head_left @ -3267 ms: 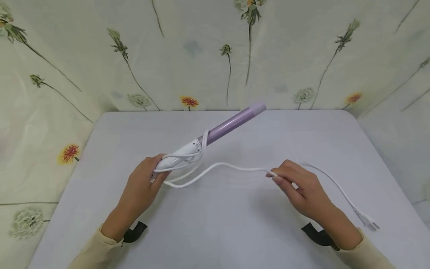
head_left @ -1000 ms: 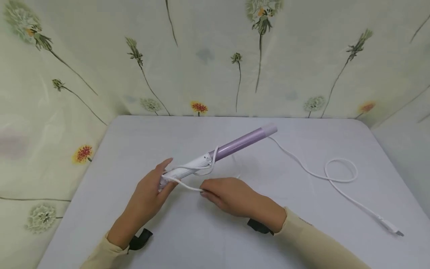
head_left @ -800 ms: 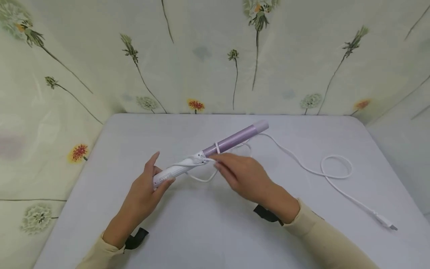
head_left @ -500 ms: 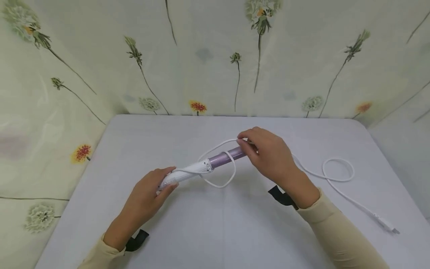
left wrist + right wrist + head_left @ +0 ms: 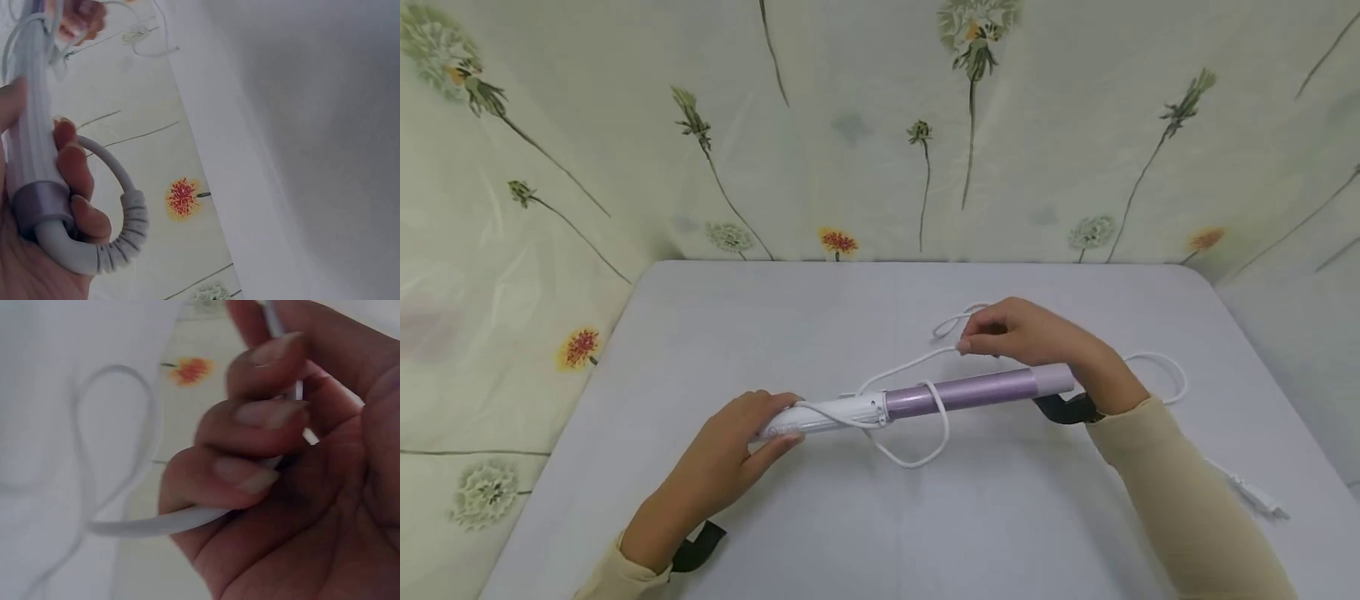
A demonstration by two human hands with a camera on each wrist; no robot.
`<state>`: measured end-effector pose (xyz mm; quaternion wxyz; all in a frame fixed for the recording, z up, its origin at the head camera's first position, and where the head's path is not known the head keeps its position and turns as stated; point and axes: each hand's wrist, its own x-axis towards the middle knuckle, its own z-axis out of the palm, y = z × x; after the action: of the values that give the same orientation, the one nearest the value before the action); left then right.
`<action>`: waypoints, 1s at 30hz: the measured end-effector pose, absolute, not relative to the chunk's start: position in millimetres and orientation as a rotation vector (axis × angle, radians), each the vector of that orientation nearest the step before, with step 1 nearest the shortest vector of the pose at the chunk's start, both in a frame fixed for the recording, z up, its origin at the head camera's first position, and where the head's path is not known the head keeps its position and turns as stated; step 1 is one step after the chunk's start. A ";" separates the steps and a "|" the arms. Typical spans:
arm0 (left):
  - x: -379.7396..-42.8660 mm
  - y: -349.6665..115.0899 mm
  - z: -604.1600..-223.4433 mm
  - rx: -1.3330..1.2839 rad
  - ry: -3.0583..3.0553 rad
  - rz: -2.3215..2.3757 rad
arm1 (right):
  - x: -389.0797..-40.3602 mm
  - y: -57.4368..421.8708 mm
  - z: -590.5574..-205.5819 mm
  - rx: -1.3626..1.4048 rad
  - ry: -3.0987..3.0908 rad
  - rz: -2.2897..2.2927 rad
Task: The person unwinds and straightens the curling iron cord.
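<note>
My left hand (image 5: 730, 446) grips the white handle (image 5: 838, 412) of a curling iron at its lower end. Its purple barrel (image 5: 977, 394) points right and tilts slightly upward. The white power cord (image 5: 917, 360) crosses the handle and loops loosely around the barrel base, with slack hanging below. Behind the barrel, my right hand (image 5: 1026, 333) pinches the cord, and its other fingers curl round it in the right wrist view. A ribbed cord sleeve (image 5: 132, 228) bends out of the handle's end beside the left fingers in the left wrist view.
A white table (image 5: 850, 533) lies beneath, its back edge against a flowered sheet (image 5: 880, 167). The cord's plug (image 5: 1255, 497) lies at the table's right, partly behind the right sleeve (image 5: 1187, 500). A small cord loop (image 5: 951, 323) lies behind the right hand.
My right hand has carried the cord from below the handle, across the barrel, to behind it. The wraps have loosened into a wider loop. The iron has swung closer to level.
</note>
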<state>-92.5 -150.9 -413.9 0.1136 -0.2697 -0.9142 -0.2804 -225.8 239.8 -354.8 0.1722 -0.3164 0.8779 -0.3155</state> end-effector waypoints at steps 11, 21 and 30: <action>-93.0 -150.3 -409.2 -0.653 -2.656 -1.228 | -155.6 171.5 -415.0 -1.131 2.323 -0.961; -92.1 -150.4 -407.8 -0.597 -2.599 -1.284 | -130.2 139.5 -444.6 -1.451 2.308 -0.690; -99.2 -185.8 -407.5 -0.306 -2.668 -1.029 | -107.1 170.5 -421.8 -1.485 2.335 -0.785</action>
<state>-99.2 -185.8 -407.5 0.1325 -0.1055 -0.9195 -0.3547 -107.1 170.5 -421.8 0.1324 -0.5118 0.8046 -0.2704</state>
